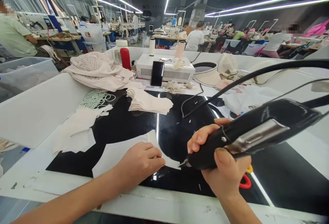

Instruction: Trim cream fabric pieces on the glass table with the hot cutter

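My right hand (223, 164) is wrapped round a black corded hand tool (257, 131) with a metal lever on its side and a narrow, pointed metal tip. The tip touches or almost touches the thin right end of a cut white fabric piece (115, 152). This piece lies flat on a glossy black work surface (195, 128). My left hand (144, 158) has its fingers curled and pressed together at the fabric's right edge; the palm side is hidden. Red- and yellow-handled scissors (245, 181) lie partly hidden behind my right wrist.
Stacked cream fabric pieces (149, 101), more cut pieces (75, 129) and pale green cord (96, 98) lie farther back. Behind stand a phone (157, 73), a white vented box (177, 69) and a red bottle (125, 58). The tool's thick black cable (246, 76) arches over the right side.
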A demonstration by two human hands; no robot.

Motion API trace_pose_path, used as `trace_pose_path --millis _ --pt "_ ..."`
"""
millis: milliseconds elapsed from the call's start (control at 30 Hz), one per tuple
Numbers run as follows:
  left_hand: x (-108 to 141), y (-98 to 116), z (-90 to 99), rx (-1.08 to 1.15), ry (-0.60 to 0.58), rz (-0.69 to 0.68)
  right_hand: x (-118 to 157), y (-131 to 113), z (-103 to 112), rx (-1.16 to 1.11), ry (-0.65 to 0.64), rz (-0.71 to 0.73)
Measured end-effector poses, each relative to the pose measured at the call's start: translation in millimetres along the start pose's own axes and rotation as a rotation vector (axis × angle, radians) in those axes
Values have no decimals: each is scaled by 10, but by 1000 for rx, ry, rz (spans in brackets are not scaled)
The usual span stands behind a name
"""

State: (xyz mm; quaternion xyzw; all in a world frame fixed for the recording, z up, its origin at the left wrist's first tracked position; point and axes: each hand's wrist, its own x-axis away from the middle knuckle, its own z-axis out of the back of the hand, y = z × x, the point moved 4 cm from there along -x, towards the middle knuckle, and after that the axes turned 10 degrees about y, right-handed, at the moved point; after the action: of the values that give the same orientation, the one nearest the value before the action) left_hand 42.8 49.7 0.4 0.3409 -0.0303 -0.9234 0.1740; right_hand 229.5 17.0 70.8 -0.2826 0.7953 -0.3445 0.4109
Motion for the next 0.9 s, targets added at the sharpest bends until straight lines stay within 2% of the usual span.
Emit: trace_pose_path --millis 300,667,900 --pt "-8 29 -30 -39 32 1 -50 147 -210 -29 11 -6" --pt "-26 54 -31 -49 22 -2 -42 145 -216 3 -8 -7" --pt "-15 40 -27 -44 42 3 -71 51 -103 -6 42 51"
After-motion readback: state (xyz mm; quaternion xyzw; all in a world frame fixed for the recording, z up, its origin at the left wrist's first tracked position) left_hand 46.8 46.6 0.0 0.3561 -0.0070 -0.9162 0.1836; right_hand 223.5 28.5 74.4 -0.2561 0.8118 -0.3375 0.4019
